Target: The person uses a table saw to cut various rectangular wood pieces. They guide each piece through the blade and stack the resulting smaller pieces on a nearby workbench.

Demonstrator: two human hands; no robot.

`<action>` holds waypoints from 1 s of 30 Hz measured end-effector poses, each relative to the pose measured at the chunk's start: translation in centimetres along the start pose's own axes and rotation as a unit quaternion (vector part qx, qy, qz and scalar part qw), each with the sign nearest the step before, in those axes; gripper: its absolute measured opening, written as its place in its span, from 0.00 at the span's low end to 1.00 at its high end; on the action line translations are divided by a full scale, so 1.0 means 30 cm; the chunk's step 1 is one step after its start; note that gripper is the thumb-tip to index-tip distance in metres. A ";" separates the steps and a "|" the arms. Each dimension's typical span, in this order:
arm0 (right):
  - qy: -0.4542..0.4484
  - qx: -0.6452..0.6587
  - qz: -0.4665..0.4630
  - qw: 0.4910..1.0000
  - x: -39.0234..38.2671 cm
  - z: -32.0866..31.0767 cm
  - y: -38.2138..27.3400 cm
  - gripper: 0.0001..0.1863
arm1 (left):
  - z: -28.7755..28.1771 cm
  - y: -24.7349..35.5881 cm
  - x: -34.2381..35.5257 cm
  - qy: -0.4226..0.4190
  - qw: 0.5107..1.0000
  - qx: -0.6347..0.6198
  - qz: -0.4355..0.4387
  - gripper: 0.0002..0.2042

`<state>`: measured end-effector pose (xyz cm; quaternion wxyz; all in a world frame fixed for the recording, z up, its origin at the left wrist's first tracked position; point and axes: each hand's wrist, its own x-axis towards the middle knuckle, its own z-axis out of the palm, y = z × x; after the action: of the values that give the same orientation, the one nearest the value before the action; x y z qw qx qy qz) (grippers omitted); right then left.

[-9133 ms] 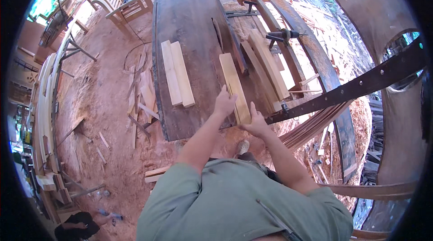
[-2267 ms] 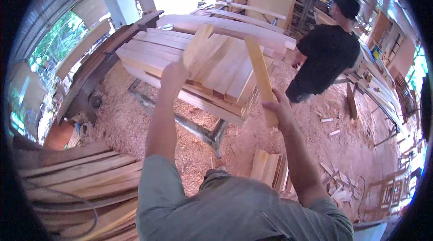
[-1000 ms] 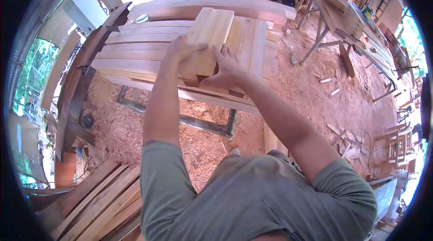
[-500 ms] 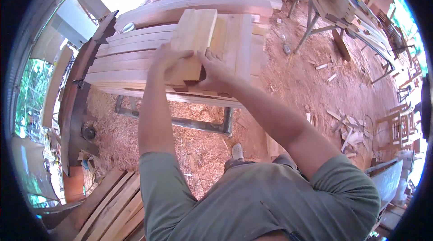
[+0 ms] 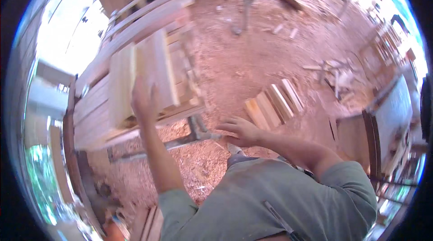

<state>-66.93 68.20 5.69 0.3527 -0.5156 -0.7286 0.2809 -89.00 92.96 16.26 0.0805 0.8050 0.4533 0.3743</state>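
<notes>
Two short pale boards (image 5: 140, 76) lie on top of a stack of long planks (image 5: 97, 105) at the left. My left hand (image 5: 143, 101) rests with fingers spread against the near end of those boards. My right hand (image 5: 241, 129) hangs open in the air to the right of the stack, holding nothing, above the sawdust floor. The picture is blurred by motion.
A metal trestle (image 5: 189, 135) carries the plank stack. A row of short boards (image 5: 273, 105) lies on the sawdust floor right of centre. Scrap offcuts (image 5: 336, 71) lie farther right, a workbench's legs (image 5: 241, 4) stand at the top, and a wooden table edge (image 5: 374, 132) is at right.
Both hands had been setting the short board on the stack. My right hand has come off it and moved right and down; the view has swung right.
</notes>
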 end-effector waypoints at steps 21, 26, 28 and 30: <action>0.745 0.075 0.589 0.303 -2.558 -0.284 -0.073 0.36 | 1.333 1.728 -1.194 -0.744 0.621 -0.083 0.231 0.25; 0.804 0.076 0.538 0.241 -2.788 -0.450 0.024 0.32 | 1.775 1.708 -1.334 -0.730 0.611 -0.017 0.307 0.19; 0.813 0.056 0.540 0.213 -2.915 -0.509 0.058 0.34 | 1.872 1.647 -1.368 -0.812 0.578 0.036 0.074 0.17; 0.805 -0.032 0.559 0.195 -3.046 -0.570 0.078 0.33 | 1.966 1.648 -1.383 -0.841 0.533 0.095 0.022 0.16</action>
<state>-31.83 -17.06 -6.46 0.4819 -0.7455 0.4208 -0.1869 -28.87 44.08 -24.22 0.3395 0.7611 0.1920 -0.5183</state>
